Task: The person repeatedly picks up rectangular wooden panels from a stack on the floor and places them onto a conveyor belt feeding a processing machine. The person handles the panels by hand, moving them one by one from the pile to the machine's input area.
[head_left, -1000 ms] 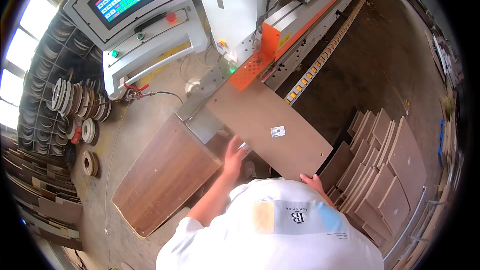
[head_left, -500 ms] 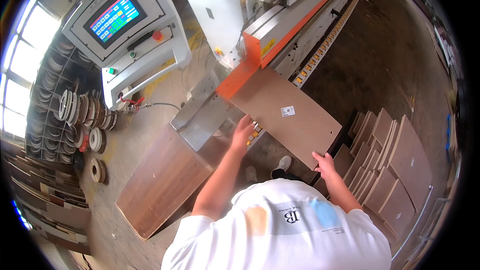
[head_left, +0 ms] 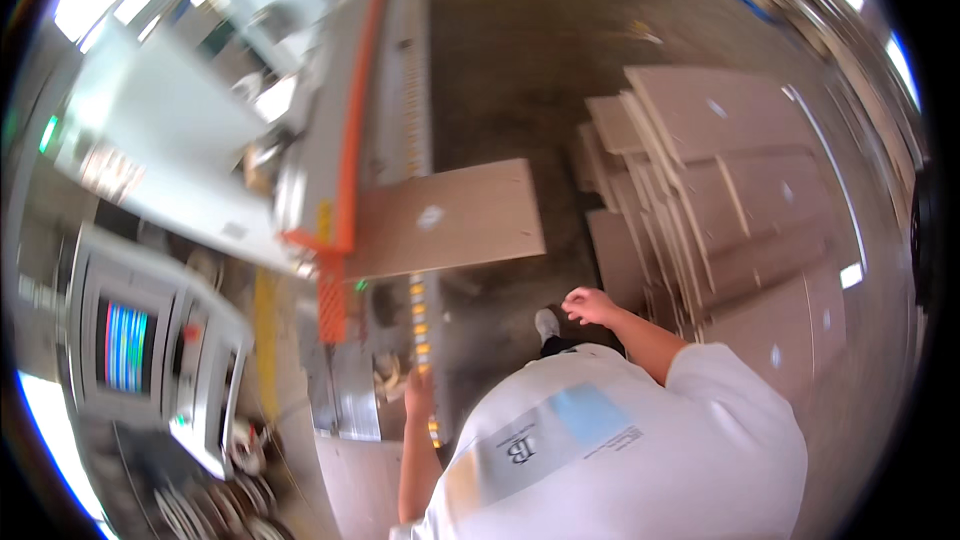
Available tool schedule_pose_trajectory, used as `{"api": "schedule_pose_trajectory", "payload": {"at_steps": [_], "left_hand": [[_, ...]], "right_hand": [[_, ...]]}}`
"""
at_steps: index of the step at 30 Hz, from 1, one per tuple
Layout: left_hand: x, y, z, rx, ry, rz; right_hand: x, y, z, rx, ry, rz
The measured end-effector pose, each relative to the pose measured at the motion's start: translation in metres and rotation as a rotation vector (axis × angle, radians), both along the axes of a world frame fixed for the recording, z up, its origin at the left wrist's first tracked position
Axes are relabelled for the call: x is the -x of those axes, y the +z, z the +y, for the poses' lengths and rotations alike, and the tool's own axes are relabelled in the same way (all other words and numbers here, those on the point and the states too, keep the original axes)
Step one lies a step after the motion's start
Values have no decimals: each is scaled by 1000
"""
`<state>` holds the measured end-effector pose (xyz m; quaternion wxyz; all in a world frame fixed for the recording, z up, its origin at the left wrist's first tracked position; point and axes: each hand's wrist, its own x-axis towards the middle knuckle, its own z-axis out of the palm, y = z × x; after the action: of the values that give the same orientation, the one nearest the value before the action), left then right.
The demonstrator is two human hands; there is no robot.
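A flat brown panel (head_left: 470,212) with a white label lies across the machine's edge, its far-left part under the orange guard (head_left: 352,140). My right hand (head_left: 590,306) hangs in the air near the panel's front right corner, apart from it. Its fingers are loosely bent with gaps between them, and nothing shows in them. My left hand (head_left: 420,395) is down beside the track of yellow rollers (head_left: 420,325), short of the panel. Motion blur smears its fingers, so their hold is unclear.
Stacked brown panels (head_left: 745,200) lean to the right. At the left stands a control console (head_left: 150,340) with a lit screen, and edging rolls (head_left: 215,510) lie below it. A white machine housing (head_left: 190,140) rises at the far left. My shoe (head_left: 546,324) shows on the floor.
My view has swung to the right, blurring the picture. My right hand has let go of the panel's corner and moved off it. My left hand is now lower, by the roller track.
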<state>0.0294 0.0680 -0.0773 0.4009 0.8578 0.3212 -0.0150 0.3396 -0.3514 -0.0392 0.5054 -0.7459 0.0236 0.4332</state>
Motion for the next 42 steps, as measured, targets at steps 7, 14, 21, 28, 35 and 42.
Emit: {"api": "schedule_pose_trajectory", "payload": {"at_steps": [7, 14, 21, 28, 35, 42], "left_hand": [[-10, 0, -16, 583, 106, 104], [-1, 49, -22, 708, 141, -88], [-10, 53, -33, 677, 180, 101], [-6, -39, -10, 593, -99, -231], [-4, -23, -50, 242, 10, 183], [-34, 70, -97, 193, 101, 183]], "right_hand": [[177, -257, -272, 667, 442, -484], [334, -221, -242, 442, -357, 91], [367, -227, -229, 207, -681, 24], [254, -102, -208, 231, -545, -286], [117, 4, -237, 173, -917, -272], [-21, -18, -352, 294, -1012, -407]]}}
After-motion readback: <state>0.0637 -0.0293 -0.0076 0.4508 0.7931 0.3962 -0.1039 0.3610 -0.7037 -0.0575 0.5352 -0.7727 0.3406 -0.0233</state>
